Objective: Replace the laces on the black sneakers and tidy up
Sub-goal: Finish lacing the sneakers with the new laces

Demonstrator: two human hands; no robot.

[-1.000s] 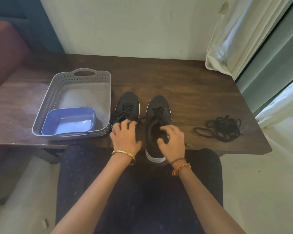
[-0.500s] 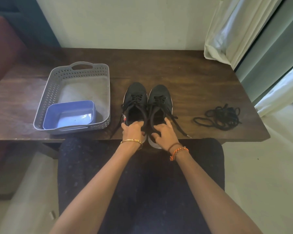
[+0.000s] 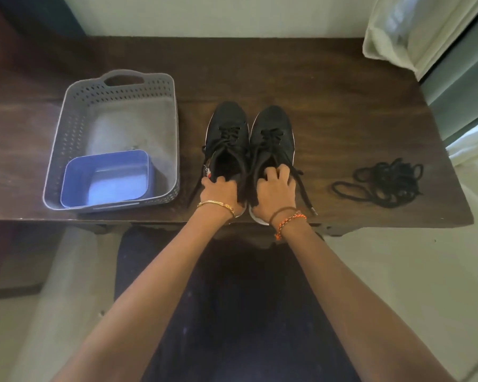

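My two black sneakers sit side by side on the dark wood table (image 3: pixel 329 86), toes pointing away from me. My left hand (image 3: pixel 219 192) holds the heel of the left sneaker (image 3: pixel 227 139), with my fingers curled over its back edge. My right hand (image 3: pixel 271 192) holds the heel of the right sneaker (image 3: pixel 272 136), and my fingers (image 3: pixel 280 172) hook down into the opening. Both my arms reach out straight from my lap. A loose lace end (image 3: pixel 305 194) trails out just right of the right sneaker. A pile of black laces (image 3: pixel 384 181) lies well to the right of the sneakers. Left of the sneakers is a gray basket (image 3: pixel 72 128) with a blue tub (image 3: pixel 105 177) inside it.
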